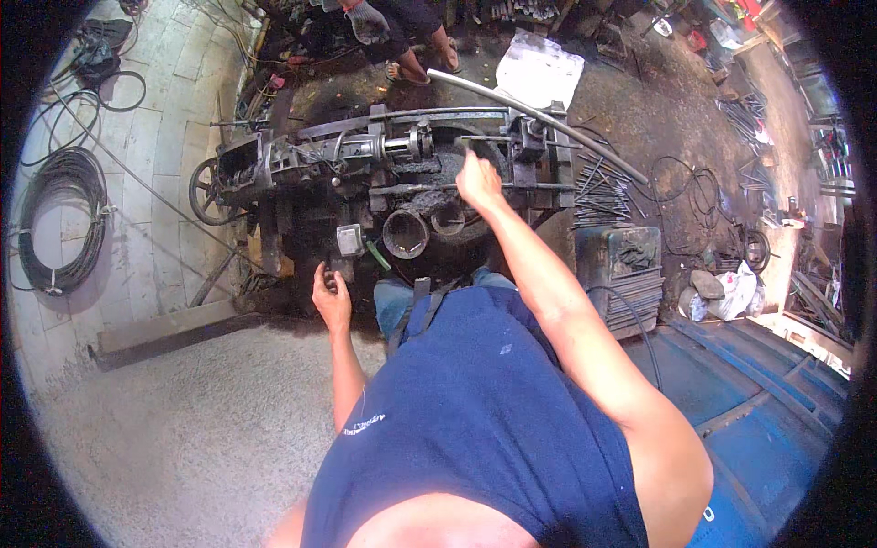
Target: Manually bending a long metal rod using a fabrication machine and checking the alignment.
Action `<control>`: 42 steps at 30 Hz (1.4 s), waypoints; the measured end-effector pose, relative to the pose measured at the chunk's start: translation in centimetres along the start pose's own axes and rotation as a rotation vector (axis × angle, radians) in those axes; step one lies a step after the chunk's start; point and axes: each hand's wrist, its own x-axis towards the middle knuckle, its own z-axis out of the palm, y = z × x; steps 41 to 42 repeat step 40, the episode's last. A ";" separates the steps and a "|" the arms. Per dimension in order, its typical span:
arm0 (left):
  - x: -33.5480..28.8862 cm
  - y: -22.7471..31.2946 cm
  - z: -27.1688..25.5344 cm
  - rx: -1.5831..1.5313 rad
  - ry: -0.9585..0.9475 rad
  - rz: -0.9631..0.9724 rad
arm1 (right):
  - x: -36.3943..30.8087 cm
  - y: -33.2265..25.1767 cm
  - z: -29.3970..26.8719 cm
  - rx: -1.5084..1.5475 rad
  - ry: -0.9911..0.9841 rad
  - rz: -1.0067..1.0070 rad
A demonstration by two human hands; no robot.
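Observation:
A grimy lathe-like machine (pixel 320 160) stretches across in front of me. Its round chuck (pixel 422 142) sits near the middle, and a thin metal rod (pixel 539 141) runs to the right of it. My right hand (pixel 481 183) reaches over the machine bed just right of the chuck, with its fingers closed. Whatever lies in those fingers, close to the rod's left end, is too small and blurred to make out. My left hand (pixel 332 297) hovers nearer to me, fingers loosely curved and apart, holding nothing. A small grey switch box (pixel 350 239) is just beyond it.
Two round cans (pixel 405 234) stand under the bed. A long pipe (pixel 539 123) slants past the machine's right end, near piled metal rods (pixel 603 192). Another person's gloved hand (pixel 368 23) shows at the top. Coiled cable (pixel 62 219) hangs at left.

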 end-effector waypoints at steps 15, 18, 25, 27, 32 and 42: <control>0.0 1.0 0.2 -0.003 -0.046 0.011 | -2.4 0.4 0.9 -0.065 -0.034 0.016; -0.2 0.3 0.3 -0.026 -0.047 0.001 | -0.4 -2.3 -2.2 0.007 0.145 -0.071; -0.1 0.7 0.2 -0.041 -0.032 0.012 | -2.2 1.5 0.9 -0.124 -0.049 0.010; -0.2 1.3 0.1 -0.025 -0.054 -0.009 | -3.4 2.0 1.7 -0.079 0.002 0.021; -0.1 0.1 0.9 0.006 -0.086 0.027 | -0.5 0.1 -0.3 -0.012 0.124 -0.038; 0.4 0.4 1.7 0.016 -0.119 0.064 | -3.4 5.6 -0.5 0.157 -0.046 -0.006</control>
